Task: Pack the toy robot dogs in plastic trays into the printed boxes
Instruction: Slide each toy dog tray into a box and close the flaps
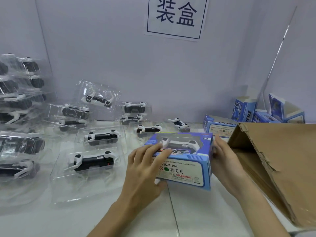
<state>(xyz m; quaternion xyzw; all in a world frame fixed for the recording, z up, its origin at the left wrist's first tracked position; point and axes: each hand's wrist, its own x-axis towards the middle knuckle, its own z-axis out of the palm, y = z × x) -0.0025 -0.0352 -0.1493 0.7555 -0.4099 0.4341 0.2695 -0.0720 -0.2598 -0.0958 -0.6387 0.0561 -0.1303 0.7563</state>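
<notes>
A blue printed box [185, 161] with a window sits in front of me on the white table, a toy robot dog visible inside it. My left hand [145, 168] grips its left end, fingers over the top and thumb underneath. My right hand [224, 158] holds the right end with its fingers curled round the side. Several black-and-white toy dogs in clear plastic trays lie to the left, the nearest tray [90, 163] close to my left hand.
A torn brown cardboard carton [277, 161] lies open on its side at the right. Behind it stand several blue printed boxes [246, 108], some with open flaps. More trays are stacked at the far left [18, 100]. A paper sign [176, 16] hangs on the wall.
</notes>
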